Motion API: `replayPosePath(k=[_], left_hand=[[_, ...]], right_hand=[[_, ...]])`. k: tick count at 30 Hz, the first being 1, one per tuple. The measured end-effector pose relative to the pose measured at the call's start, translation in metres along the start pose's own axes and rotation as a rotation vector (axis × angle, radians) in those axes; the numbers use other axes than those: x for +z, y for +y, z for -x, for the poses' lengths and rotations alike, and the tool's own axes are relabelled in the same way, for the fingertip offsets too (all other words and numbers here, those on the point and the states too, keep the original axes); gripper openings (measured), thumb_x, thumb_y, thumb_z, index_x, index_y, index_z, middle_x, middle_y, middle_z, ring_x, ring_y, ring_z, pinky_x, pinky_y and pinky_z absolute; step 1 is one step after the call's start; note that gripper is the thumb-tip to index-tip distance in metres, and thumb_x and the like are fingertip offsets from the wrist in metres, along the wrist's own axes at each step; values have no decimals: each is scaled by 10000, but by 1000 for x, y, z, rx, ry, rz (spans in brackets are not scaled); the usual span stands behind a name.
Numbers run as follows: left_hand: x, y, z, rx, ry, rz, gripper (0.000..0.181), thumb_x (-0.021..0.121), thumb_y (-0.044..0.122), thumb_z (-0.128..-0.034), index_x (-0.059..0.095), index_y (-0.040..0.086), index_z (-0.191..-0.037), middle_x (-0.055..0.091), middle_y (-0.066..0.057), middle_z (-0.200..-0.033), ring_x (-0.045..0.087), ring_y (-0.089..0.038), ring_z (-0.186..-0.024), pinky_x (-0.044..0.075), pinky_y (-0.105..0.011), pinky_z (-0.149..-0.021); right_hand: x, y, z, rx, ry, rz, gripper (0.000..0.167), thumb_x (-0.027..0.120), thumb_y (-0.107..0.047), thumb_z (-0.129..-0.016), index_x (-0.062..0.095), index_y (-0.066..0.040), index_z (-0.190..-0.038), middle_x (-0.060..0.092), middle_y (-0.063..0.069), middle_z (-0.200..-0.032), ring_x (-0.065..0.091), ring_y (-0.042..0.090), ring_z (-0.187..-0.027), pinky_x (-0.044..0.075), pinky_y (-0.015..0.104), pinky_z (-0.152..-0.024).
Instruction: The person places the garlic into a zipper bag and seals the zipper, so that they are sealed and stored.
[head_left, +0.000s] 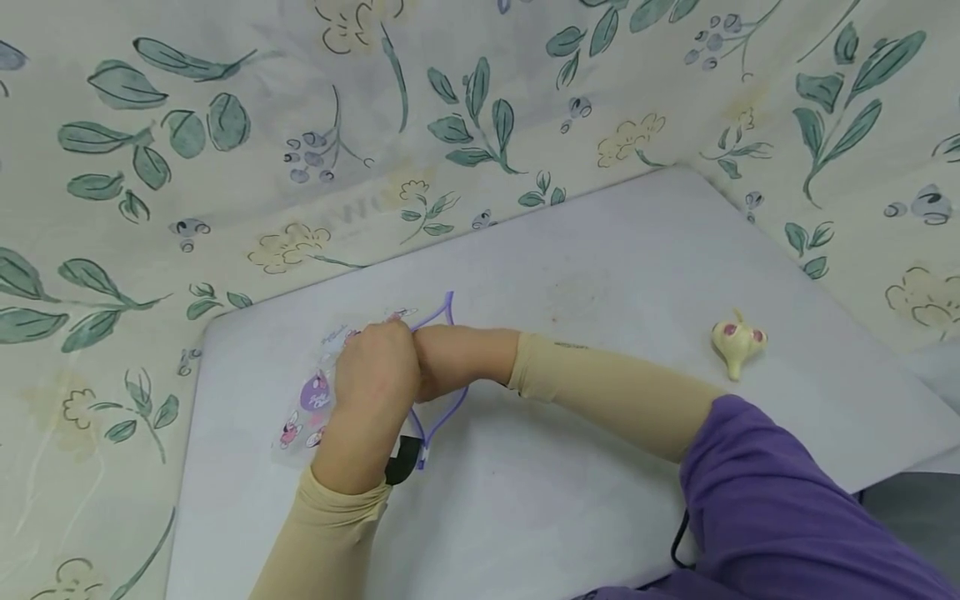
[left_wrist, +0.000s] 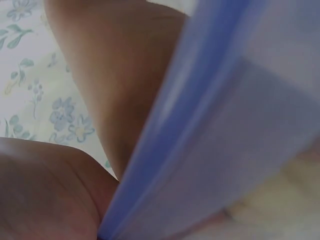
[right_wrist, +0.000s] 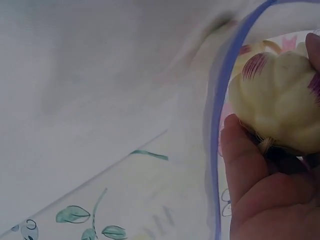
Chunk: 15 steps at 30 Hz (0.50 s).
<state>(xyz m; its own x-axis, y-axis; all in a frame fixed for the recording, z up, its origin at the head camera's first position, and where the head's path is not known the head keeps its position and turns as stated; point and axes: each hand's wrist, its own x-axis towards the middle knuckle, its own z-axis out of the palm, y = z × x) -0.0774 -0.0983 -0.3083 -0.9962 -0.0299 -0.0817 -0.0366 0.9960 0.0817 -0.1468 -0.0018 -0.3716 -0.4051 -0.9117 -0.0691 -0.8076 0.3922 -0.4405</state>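
A clear printed bag (head_left: 315, 396) with a purple rim (head_left: 448, 412) lies on the table under both hands. My left hand (head_left: 377, 371) grips the bag near its mouth, fingers curled. Beside it, touching, is my right hand (head_left: 461, 358), its fingers hidden from above. The right wrist view shows that hand (right_wrist: 272, 195) holding a cream garlic bulb (right_wrist: 280, 95) with purple marks inside the bag's blue-purple rim (right_wrist: 216, 125). In the left wrist view the rim (left_wrist: 172, 107) crosses close to the camera, with a blurred pale shape (left_wrist: 275, 195) behind the clear film.
Another garlic bulb (head_left: 737, 343) lies apart on the right side of the white table (head_left: 600, 500). Floral cloth (head_left: 480, 125) rises behind the table's far edge. A black object (head_left: 403, 460) shows by my left wrist.
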Motion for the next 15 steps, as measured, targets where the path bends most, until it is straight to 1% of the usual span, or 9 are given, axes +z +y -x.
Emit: replayPosePath(k=[1, 2, 5, 7, 8, 11, 13, 14, 15], left_hand=[[0, 1, 0, 3, 4, -3, 283, 495, -33, -956, 661, -91, -1177, 674, -326, -1136, 649, -488, -1048, 566, -594, -840], [0, 1, 0, 4, 7, -5, 288, 472, -35, -971, 661, -90, -1181, 674, -326, -1139, 647, -491, -1054, 564, -596, -846], [1, 2, 0, 6, 15, -12, 297, 447, -38, -987, 665, -89, -1182, 676, -324, -1139, 644, -496, -1055, 561, -600, -850], [1, 2, 0, 4, 18, -15, 298, 443, -44, -983, 672, -86, -1169, 681, -320, -1133, 648, -494, -1052, 565, -598, -842], [2, 2, -1, 1, 16, -17, 297, 440, -47, -980, 677, -83, -1155, 684, -316, -1129, 650, -492, -1050, 567, -597, -837], [2, 2, -1, 0, 4, -22, 302, 423, -55, -976, 689, -81, -1116, 692, -310, -1113, 659, -491, -1040, 574, -594, -819], [2, 2, -2, 0, -2, -26, 304, 417, -60, -971, 694, -79, -1094, 696, -306, -1104, 664, -490, -1033, 577, -591, -811], [2, 2, -2, 1, -5, -27, 306, 414, -61, -970, 696, -78, -1089, 697, -304, -1101, 665, -489, -1029, 577, -590, -812], [2, 2, -2, 3, -7, -28, 307, 415, -63, -967, 697, -78, -1086, 697, -304, -1097, 667, -489, -1024, 577, -589, -811]], right_hand=[[0, 1, -3, 2, -11, 12, 240, 691, -235, -939, 684, -106, -1141, 713, -21, -974, 606, 109, -850, 493, 228, -815], [0, 1, -6, 4, -33, 37, 250, 652, -251, -964, 673, -100, -1162, 702, -21, -1002, 596, 105, -876, 481, 218, -835], [0, 3, -16, 16, -95, 122, 345, 578, -295, -1006, 625, -79, -1271, 678, -1, -1146, 582, 112, -999, 448, 215, -945], [2, 4, -22, 2, -131, 204, 374, 540, -277, -1020, 595, -56, -1317, 652, 24, -1244, 563, 135, -1106, 401, 231, -1044], [3, 5, -24, 5, -134, 230, 405, 532, -279, -1022, 569, -41, -1348, 628, 37, -1296, 547, 145, -1149, 376, 242, -1082], [9, 5, -25, 69, -110, 220, 402, 568, -291, -997, 598, -38, -1309, 674, 49, -1227, 606, 158, -1058, 448, 251, -1003], [13, 4, -24, 108, -76, 205, 438, 586, -300, -980, 587, -23, -1320, 680, 62, -1233, 627, 171, -1054, 469, 253, -985], [15, 4, -24, 129, -54, 175, 451, 597, -305, -973, 583, -21, -1323, 682, 65, -1229, 632, 172, -1044, 477, 250, -972], [16, 4, -24, 123, -48, 179, 439, 593, -296, -973, 592, -17, -1311, 691, 71, -1214, 642, 179, -1043, 483, 252, -969]])
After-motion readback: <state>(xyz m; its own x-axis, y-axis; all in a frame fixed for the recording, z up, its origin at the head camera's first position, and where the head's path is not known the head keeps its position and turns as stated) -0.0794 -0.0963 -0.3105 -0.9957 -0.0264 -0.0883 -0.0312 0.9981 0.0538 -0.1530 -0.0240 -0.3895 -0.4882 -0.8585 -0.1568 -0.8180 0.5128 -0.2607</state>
